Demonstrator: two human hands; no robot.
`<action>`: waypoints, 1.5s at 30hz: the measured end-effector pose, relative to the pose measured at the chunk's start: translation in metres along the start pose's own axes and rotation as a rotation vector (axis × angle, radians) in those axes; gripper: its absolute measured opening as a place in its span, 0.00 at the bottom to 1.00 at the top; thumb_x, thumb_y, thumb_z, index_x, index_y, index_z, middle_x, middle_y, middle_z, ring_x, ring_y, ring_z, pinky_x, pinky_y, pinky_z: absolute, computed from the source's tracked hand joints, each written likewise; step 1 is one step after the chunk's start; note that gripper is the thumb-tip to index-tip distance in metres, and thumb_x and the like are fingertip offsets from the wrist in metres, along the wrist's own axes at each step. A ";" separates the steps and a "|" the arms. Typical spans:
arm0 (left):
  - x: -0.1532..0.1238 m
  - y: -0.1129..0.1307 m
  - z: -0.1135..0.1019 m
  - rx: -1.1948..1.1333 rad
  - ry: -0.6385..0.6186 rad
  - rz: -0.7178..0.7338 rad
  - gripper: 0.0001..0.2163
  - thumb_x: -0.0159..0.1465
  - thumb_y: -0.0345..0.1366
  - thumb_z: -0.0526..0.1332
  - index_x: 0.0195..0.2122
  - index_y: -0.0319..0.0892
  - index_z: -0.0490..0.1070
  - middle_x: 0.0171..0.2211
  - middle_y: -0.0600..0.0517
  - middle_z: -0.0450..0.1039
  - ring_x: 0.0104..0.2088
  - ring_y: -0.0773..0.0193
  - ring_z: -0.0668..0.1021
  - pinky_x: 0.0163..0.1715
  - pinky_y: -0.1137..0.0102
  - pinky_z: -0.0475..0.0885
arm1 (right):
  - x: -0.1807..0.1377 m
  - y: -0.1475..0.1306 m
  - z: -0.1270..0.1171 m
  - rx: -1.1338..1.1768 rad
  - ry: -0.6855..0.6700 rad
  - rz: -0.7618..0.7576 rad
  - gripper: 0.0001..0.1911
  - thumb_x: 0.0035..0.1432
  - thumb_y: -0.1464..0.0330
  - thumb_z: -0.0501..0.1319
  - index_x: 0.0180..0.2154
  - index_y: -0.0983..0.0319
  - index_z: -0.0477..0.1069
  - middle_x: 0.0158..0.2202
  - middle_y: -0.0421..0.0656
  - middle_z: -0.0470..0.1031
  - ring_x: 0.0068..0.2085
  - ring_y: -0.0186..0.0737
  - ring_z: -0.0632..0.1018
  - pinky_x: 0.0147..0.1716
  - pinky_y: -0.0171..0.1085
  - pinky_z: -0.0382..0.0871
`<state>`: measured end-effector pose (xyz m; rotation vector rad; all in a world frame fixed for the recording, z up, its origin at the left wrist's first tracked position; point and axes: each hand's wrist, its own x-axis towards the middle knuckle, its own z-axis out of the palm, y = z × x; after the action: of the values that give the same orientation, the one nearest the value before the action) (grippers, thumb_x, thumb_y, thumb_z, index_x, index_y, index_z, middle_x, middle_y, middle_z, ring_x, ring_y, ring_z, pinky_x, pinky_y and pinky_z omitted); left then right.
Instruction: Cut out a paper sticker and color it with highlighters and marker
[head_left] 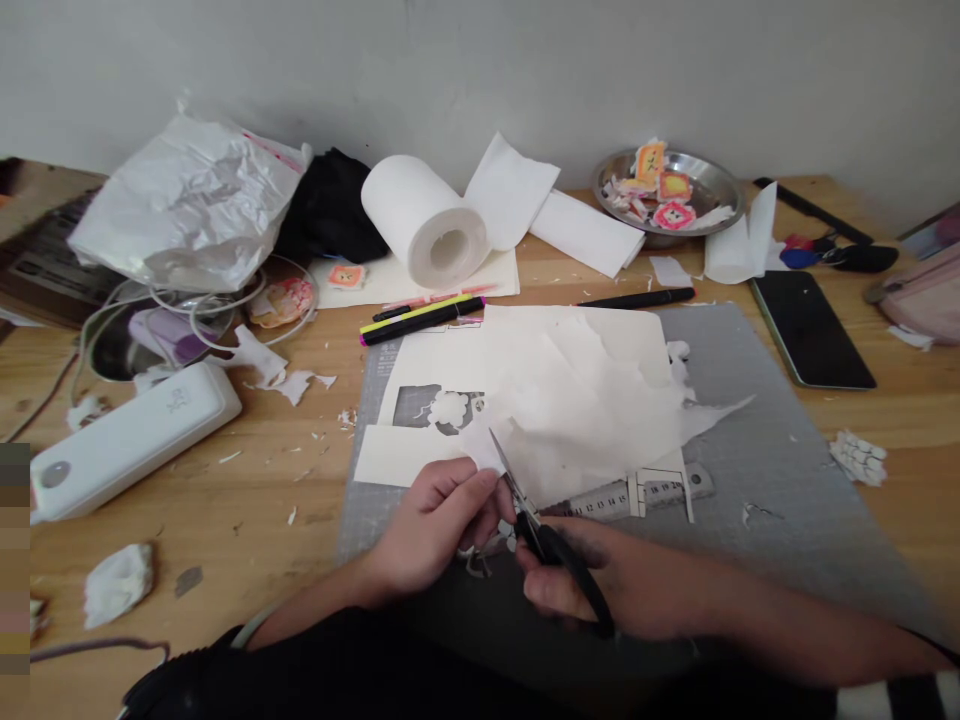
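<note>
My left hand pinches a small piece of white paper between thumb and fingers. My right hand is closed around the black handles of a pair of scissors. Their blades point up and to the left, beside the pinched paper and close to my left fingertips. Under and beyond the hands lie white paper sheets with cut-out openings, and a torn thin white sheet rests on top. A steel ruler lies partly covered by the paper, on a grey cutting mat.
Behind the mat are markers, a white paper roll and a metal dish holding coloured paper cut-outs. A phone lies at right. To the left are a white power bank, cables and a plastic bag. Paper scraps dot the table.
</note>
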<state>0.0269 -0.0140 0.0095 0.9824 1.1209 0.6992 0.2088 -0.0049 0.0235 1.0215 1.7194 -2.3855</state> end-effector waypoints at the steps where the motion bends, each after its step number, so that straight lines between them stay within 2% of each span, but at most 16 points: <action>1: 0.000 0.000 0.000 0.009 0.001 0.004 0.20 0.58 0.49 0.56 0.19 0.38 0.69 0.10 0.58 0.58 0.14 0.72 0.60 0.16 0.74 0.55 | 0.000 0.000 0.000 0.003 -0.008 -0.007 0.18 0.58 0.54 0.55 0.29 0.61 0.55 0.25 0.35 0.56 0.27 0.29 0.61 0.27 0.31 0.59; 6: -0.001 -0.002 -0.001 0.020 0.046 0.014 0.19 0.58 0.48 0.55 0.19 0.39 0.68 0.10 0.58 0.57 0.14 0.72 0.60 0.17 0.74 0.57 | -0.003 0.002 -0.004 0.001 -0.083 -0.083 0.30 0.54 0.40 0.45 0.30 0.62 0.56 0.27 0.38 0.59 0.27 0.31 0.63 0.28 0.33 0.61; 9: 0.000 -0.003 -0.002 0.031 0.065 0.008 0.18 0.58 0.47 0.55 0.19 0.39 0.68 0.10 0.58 0.56 0.14 0.72 0.60 0.16 0.75 0.55 | -0.004 0.002 -0.005 0.013 -0.092 -0.117 0.33 0.52 0.37 0.42 0.29 0.62 0.57 0.27 0.39 0.60 0.28 0.31 0.64 0.28 0.33 0.62; 18: 0.000 0.000 0.000 0.034 0.066 -0.059 0.16 0.54 0.46 0.54 0.18 0.40 0.67 0.09 0.58 0.56 0.13 0.71 0.60 0.16 0.74 0.54 | -0.003 0.000 -0.004 0.026 -0.085 -0.077 0.33 0.50 0.37 0.44 0.30 0.61 0.55 0.26 0.37 0.59 0.26 0.30 0.62 0.27 0.32 0.60; 22: 0.000 0.000 0.001 0.049 0.069 -0.045 0.16 0.54 0.47 0.55 0.18 0.40 0.66 0.09 0.58 0.56 0.14 0.71 0.59 0.16 0.73 0.55 | -0.003 0.001 -0.003 -0.021 -0.055 -0.065 0.34 0.49 0.36 0.43 0.30 0.61 0.56 0.26 0.38 0.60 0.26 0.30 0.63 0.26 0.32 0.59; 29: 0.000 -0.001 -0.001 0.002 0.064 -0.050 0.16 0.54 0.47 0.56 0.18 0.40 0.66 0.09 0.59 0.55 0.14 0.72 0.59 0.16 0.74 0.54 | -0.001 0.000 0.002 0.110 0.009 0.058 0.28 0.51 0.42 0.54 0.28 0.61 0.57 0.24 0.36 0.59 0.26 0.30 0.62 0.27 0.31 0.58; 32: 0.000 -0.004 -0.002 0.008 0.079 -0.034 0.17 0.55 0.47 0.56 0.18 0.40 0.66 0.10 0.59 0.54 0.14 0.72 0.58 0.16 0.74 0.52 | -0.002 0.001 -0.001 0.099 -0.014 0.054 0.31 0.50 0.38 0.49 0.29 0.61 0.57 0.25 0.37 0.60 0.27 0.30 0.62 0.28 0.32 0.59; 36: 0.000 -0.009 -0.003 -0.006 0.093 -0.006 0.18 0.58 0.48 0.56 0.19 0.39 0.66 0.11 0.59 0.54 0.15 0.73 0.57 0.16 0.74 0.50 | -0.004 0.007 -0.005 0.055 -0.103 -0.061 0.35 0.53 0.37 0.39 0.29 0.63 0.59 0.27 0.39 0.60 0.27 0.31 0.63 0.28 0.33 0.60; 45: 0.002 -0.009 -0.003 -0.021 0.068 0.039 0.19 0.58 0.50 0.59 0.20 0.38 0.68 0.12 0.60 0.54 0.15 0.74 0.56 0.16 0.75 0.50 | -0.004 -0.002 -0.007 -0.097 -0.096 -0.145 0.33 0.54 0.38 0.38 0.30 0.61 0.56 0.27 0.39 0.59 0.28 0.33 0.62 0.30 0.35 0.60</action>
<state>0.0246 -0.0152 0.0002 0.9716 1.1536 0.7793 0.2149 0.0001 0.0260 0.7816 1.9136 -2.3626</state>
